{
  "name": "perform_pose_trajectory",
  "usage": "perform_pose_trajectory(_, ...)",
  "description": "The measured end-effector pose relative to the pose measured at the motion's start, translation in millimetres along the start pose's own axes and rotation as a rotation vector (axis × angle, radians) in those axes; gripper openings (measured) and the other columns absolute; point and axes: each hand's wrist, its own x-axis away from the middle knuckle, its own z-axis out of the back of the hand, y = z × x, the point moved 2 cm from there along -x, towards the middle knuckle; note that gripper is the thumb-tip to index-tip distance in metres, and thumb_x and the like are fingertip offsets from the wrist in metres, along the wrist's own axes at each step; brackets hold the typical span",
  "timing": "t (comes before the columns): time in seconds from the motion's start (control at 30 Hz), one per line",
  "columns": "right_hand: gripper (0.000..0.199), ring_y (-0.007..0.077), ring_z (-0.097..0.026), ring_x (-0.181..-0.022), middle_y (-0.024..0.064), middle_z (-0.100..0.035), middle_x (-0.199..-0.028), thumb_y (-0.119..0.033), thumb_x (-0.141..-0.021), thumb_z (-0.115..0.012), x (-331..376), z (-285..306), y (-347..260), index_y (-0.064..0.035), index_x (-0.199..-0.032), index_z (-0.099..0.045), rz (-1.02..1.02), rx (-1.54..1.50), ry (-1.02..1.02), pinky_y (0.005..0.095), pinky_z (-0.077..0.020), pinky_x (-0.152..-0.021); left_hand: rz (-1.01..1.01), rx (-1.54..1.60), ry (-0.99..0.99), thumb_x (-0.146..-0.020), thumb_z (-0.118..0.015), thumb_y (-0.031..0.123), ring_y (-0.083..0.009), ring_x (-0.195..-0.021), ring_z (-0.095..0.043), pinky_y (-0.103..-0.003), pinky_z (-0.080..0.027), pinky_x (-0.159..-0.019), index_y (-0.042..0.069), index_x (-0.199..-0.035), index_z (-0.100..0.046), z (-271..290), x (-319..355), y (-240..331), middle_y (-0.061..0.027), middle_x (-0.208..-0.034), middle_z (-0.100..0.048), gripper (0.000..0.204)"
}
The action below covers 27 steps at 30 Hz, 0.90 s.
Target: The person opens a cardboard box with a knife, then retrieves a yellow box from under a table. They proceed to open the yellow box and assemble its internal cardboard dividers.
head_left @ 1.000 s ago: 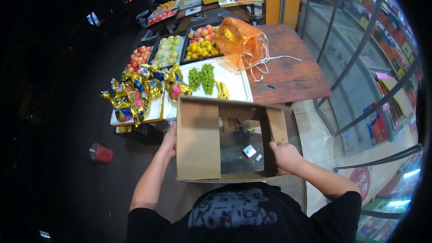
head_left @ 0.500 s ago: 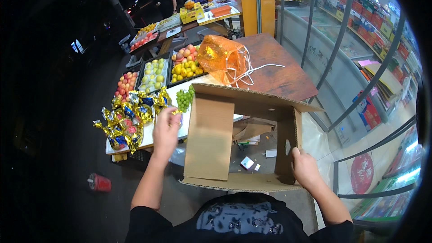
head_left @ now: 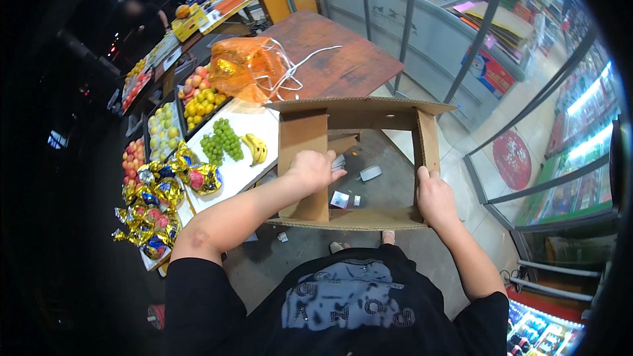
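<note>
A brown cardboard box [head_left: 303, 118] is held in front of my body, and the floor shows through its opening. My right hand [head_left: 436, 196] is closed on the box's right wall, thumb on the near side. Across the wide flap on the box's left lies my left hand [head_left: 311, 173], its fingers curled at the flap's inner edge. Left of the box, on a white board [head_left: 227, 188], are green grapes [head_left: 223, 142], small yellow bananas [head_left: 254, 149] and several gold-foil-wrapped bundles [head_left: 161, 191].
An orange mesh bag [head_left: 244, 69] with white cords rests by a reddish wooden table [head_left: 330, 49]. Crates of yellow fruit [head_left: 203, 107] and pale fruit [head_left: 165, 130] stand farther left. Glass doors [head_left: 412, 26] and a freezer [head_left: 389, 16] are at right. Small boxes [head_left: 370, 173] lie on the floor.
My left hand has moved right, from beside the foil bundles to the box's left flap. My right hand keeps its grip. The view has swung right, and the bananas have come into sight.
</note>
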Motion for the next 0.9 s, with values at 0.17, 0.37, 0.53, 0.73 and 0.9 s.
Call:
perform_pose_trajectory(0.17, 0.01, 0.0415, -0.063, -0.072, 0.0231, -0.057, -0.085, -0.004, -0.086, -0.048, 1, 12, 26, -0.0036, -0.096, -0.046, -0.078, -0.045, 0.111, 0.0495, -0.0523, -0.062, 0.041, 0.048, 0.215, -0.086, -0.06, 0.024, -0.0367, -0.081, -0.066, -0.044, -0.054, -0.069, 0.004, -0.105, -0.048, 18, -19, 14, -0.0185, -0.089, -0.062, 0.03)
perform_pose_trajectory(0.37, 0.012, 0.0435, -0.061, -0.073, 0.0231, -0.06, -0.085, -0.007, -0.086, -0.049, -16, 18, 96, -0.0062, -0.098, -0.046, -0.184, -0.23, 0.229, 0.0513, -0.0505, -0.065, -0.012, 0.188, 0.581, -0.079, -0.054, 0.004, -0.0433, -0.081, -0.062, -0.05, -0.052, -0.072, 0.007, -0.138, -0.035, 63, -50, 5, -0.0241, -0.099, -0.061, 0.062)
perform_pose_trajectory(0.53, 0.012, 0.0442, -0.06, -0.081, 0.0234, -0.061, -0.089, -0.004, -0.086, -0.047, -37, 35, 150, -0.0056, -0.098, -0.047, -0.223, -0.4, 0.278, 0.0509, -0.0475, -0.072, 0.139, 0.396, 0.633, -0.077, -0.059, 0.008, -0.045, -0.095, -0.061, -0.048, -0.049, -0.088, 0.005, -0.141, -0.034, 80, -84, 3, -0.0276, -0.113, -0.058, 0.069)
perform_pose_trajectory(0.73, 0.014, 0.044, -0.06, -0.085, 0.0228, -0.062, -0.088, -0.007, -0.086, -0.045, -75, 44, 223, -0.0066, -0.1, -0.048, -0.348, -0.489, 0.321, 0.0512, -0.0461, -0.075, 0.094, 0.464, 0.46, -0.078, -0.055, 0.007, -0.0379, -0.1, -0.062, -0.045, -0.049, -0.09, 0.008, -0.13, -0.055, 92, -111, 51, -0.0214, -0.116, -0.062, 0.053)
perform_pose_trajectory(0.9, 0.015, 0.0439, -0.06, -0.088, 0.0232, -0.063, -0.09, -0.008, -0.088, -0.044, -97, 34, 305, -0.0067, -0.101, -0.05, -0.413, -0.544, 0.402, 0.0495, -0.0462, -0.077, 0.021, 0.448, 0.306, -0.081, -0.053, 0.008, -0.0369, -0.102, -0.061, -0.045, -0.049, -0.09, 0.011, -0.136, -0.05, 112, -104, 113, -0.0205, -0.115, -0.062, 0.055)
